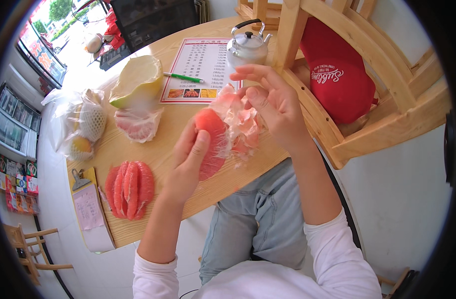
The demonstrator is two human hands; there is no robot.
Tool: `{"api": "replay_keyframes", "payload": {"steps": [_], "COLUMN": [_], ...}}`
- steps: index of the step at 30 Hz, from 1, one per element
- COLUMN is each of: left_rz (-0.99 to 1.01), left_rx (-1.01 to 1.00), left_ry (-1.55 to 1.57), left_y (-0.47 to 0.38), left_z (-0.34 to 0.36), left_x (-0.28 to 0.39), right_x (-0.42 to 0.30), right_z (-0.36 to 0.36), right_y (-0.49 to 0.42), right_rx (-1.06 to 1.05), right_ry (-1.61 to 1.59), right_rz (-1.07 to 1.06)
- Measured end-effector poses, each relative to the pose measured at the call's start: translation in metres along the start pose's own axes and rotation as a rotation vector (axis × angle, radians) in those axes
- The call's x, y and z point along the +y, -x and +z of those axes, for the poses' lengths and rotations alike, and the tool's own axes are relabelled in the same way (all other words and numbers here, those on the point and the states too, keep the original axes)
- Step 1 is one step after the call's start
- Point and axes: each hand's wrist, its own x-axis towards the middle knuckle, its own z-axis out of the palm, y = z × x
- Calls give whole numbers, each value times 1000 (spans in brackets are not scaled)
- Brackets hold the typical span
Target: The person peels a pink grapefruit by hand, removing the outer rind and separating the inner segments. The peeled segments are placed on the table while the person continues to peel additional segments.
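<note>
My left hand holds a red pomelo segment between thumb and fingers above the wooden table. Just right of it my right hand is raised, fingers apart and curled; no piece of fruit shows in it. Beneath and between the hands lies a pile of peeled pomelo membrane. Several peeled red segments stand side by side at the table's left. Farther back rests a piece of pomelo with its membrane on, beside a thick yellow-green pomelo rind.
A printed menu with a green pen on it and a metal kettle stand at the back. Left are bagged fruit in foam nets and a clipboard. A wooden chair with a red bag borders the right.
</note>
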Motion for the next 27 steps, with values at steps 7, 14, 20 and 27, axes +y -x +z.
{"api": "replay_keyframes", "payload": {"steps": [7,14,20,27], "left_rz": [-133,-62,120,104], "left_rx": [15,24,94,140], "left_ry": [297,20,-121,-20], "left_y": [-1,-3,-5,-3], "left_z": [-6,-13,-10,-8], "left_x": [1,-6,-12,-7], "right_x": [-3,14,7,6], "right_z": [-1,10,18,31], "right_y": [-16,-11,-2,4], "right_rx": [-272,-353,-207,-33], "right_ry": [221,212,315,314], "right_rz": [110,169,62,-15]}}
